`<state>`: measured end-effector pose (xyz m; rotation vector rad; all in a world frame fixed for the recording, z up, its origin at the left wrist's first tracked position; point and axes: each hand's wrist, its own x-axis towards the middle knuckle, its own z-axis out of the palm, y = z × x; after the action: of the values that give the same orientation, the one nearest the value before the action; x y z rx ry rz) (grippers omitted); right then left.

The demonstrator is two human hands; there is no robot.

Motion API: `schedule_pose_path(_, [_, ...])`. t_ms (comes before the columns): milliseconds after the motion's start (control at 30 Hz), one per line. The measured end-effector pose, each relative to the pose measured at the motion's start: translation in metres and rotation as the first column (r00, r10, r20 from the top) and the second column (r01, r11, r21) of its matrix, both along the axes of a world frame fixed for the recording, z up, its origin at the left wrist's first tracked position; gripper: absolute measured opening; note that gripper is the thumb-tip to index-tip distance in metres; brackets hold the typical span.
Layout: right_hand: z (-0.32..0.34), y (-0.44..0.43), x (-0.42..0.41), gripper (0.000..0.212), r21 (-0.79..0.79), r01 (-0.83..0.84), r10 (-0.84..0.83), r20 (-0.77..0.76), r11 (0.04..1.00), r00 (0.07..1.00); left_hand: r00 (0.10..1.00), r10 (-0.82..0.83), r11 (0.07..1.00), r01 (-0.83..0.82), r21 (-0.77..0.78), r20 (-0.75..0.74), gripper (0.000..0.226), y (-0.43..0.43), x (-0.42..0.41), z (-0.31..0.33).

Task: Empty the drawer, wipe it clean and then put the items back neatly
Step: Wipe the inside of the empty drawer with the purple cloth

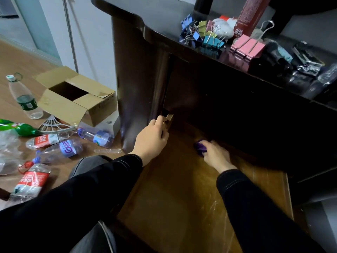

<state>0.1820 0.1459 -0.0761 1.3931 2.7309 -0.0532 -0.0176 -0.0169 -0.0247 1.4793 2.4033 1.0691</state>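
Observation:
The drawer (182,189) is pulled out below the dark desk, its brown wooden bottom bare. My left hand (152,138) grips the drawer's left side wall near its far corner. My right hand (216,155) holds a purple cloth (200,147) pressed on the drawer bottom near the back. On the desk top (160,36) lie the small items: coloured binder clips (200,34), a big pink binder clip (246,48), a red box (252,15), white wads and dark shiny objects (302,63).
On the wooden floor at the left stand an open cardboard box (76,95), a white box, a white fan-shaped frame and several empty plastic bottles (54,147). My knee (89,167) is beside the drawer's left edge.

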Motion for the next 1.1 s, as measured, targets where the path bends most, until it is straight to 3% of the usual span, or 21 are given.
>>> schedule_pose_path(100, [0.004, -0.002, -0.011, 0.049, -0.013, 0.046, -0.045, 0.035, 0.999, 0.998, 1.0, -0.001, 1.0, 0.0, -0.01, -0.011, 0.029, 0.0, 0.0, 0.001])
schedule_pose_path(367, [-0.027, -0.112, 0.04, 0.072, -0.035, -0.227, 0.23, 0.118, 0.973, 0.966, 1.0, 0.007, 1.0, -0.007, 0.011, -0.014, 0.028, 0.003, -0.001, -0.004])
schedule_pose_path(533, [-0.012, -0.041, 0.018, 0.057, 0.051, -0.077, 0.074, 0.058, 0.996, 0.996, 1.0, -0.005, 1.0, 0.005, 0.001, -0.009, 0.028, 0.001, -0.002, -0.002])
schedule_pose_path(667, [0.004, -0.003, -0.005, 0.048, 0.024, 0.028, -0.03, 0.07, 0.999, 0.997, 1.0, -0.01, 1.0, 0.01, -0.021, -0.015, 0.029, 0.0, -0.001, 0.003])
schedule_pose_path(867, [0.006, -0.072, 0.031, 0.049, -0.125, -0.176, 0.186, 0.068, 0.976, 0.98, 0.999, -0.03, 1.0, 0.03, 0.004, 0.016, 0.028, -0.001, -0.002, 0.001])
schedule_pose_path(1033, [-0.003, -0.164, 0.067, 0.058, -0.369, -0.423, 0.462, 0.02, 0.827, 0.886, 1.0, -0.029, 0.999, 0.029, 0.02, -0.002, 0.028, -0.001, -0.002, 0.0])
schedule_pose_path(1100, [-0.002, -0.165, 0.067, 0.054, -0.419, -0.435, 0.49, 0.028, 0.797, 0.871, 0.999, -0.034, 0.999, 0.034, 0.02, -0.003, 0.028, -0.002, -0.001, -0.001])
